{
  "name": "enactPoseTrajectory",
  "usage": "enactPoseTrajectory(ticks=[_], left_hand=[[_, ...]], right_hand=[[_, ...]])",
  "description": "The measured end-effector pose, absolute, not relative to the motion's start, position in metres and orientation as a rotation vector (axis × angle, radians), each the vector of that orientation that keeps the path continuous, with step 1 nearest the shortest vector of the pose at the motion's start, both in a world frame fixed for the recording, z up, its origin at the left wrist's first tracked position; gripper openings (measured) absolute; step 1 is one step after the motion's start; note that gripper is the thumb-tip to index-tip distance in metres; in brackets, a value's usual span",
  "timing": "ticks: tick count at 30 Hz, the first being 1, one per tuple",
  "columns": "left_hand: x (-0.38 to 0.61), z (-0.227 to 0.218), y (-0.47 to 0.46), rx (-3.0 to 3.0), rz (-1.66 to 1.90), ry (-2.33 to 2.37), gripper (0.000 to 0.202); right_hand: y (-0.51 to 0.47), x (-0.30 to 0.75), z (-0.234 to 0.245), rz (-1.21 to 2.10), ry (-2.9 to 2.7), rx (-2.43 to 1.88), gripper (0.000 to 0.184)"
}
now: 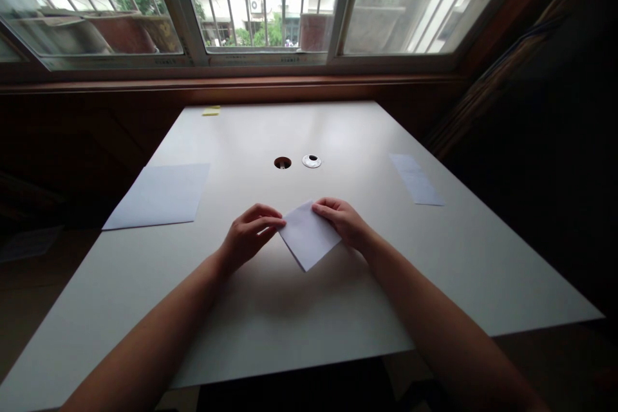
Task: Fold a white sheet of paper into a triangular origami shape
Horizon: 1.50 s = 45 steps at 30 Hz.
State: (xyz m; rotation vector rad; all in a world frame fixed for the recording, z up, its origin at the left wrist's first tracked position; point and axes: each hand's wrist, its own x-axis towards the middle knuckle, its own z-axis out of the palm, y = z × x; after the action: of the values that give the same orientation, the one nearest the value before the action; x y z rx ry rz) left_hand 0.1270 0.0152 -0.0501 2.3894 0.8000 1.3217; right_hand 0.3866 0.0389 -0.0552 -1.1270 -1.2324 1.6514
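A small folded white paper (309, 241) lies turned like a diamond on the white table (270, 315), just in front of me. My left hand (250, 234) has its fingers curled and pinched on the paper's left corner. My right hand (344, 219) rests over the paper's upper right edge, fingers bent and pressing down on it.
A flat white sheet (159, 195) lies at the table's left edge. A narrow paper strip (416, 179) lies on the right. A cable hole (282, 163) and its round cap (311, 161) sit mid-table, a yellow sticky note (211, 111) at the far edge. Barred windows stand beyond.
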Motion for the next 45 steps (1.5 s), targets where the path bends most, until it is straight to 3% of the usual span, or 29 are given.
enactPoseTrajectory(ticks=[4,8,21,24,27,45], left_hand=[[0.126,-0.047,0.011,2.481,1.399,0.814,0.024],[0.124,-0.047,0.011,2.484,1.533,0.996,0.022],[0.121,-0.049,0.016,2.687,1.339,1.092,0.023],[0.122,-0.048,0.015,2.701,1.296,1.086,0.022],[0.124,-0.048,0.013,2.71,1.249,1.077,0.022],[0.127,-0.046,0.009,2.711,1.178,0.981,0.024]], right_hand=[[0.042,0.387,-0.057,1.499,-1.277,-1.156,0.03],[0.049,0.392,-0.062,1.141,-1.316,-1.176,0.027],[0.029,0.382,-0.041,0.471,-1.732,-1.024,0.014],[0.027,0.378,-0.041,0.337,-1.927,-0.922,0.02],[0.026,0.374,-0.045,0.26,-2.067,-0.821,0.028],[0.021,0.37,-0.046,-0.032,-2.171,-0.82,0.027]])
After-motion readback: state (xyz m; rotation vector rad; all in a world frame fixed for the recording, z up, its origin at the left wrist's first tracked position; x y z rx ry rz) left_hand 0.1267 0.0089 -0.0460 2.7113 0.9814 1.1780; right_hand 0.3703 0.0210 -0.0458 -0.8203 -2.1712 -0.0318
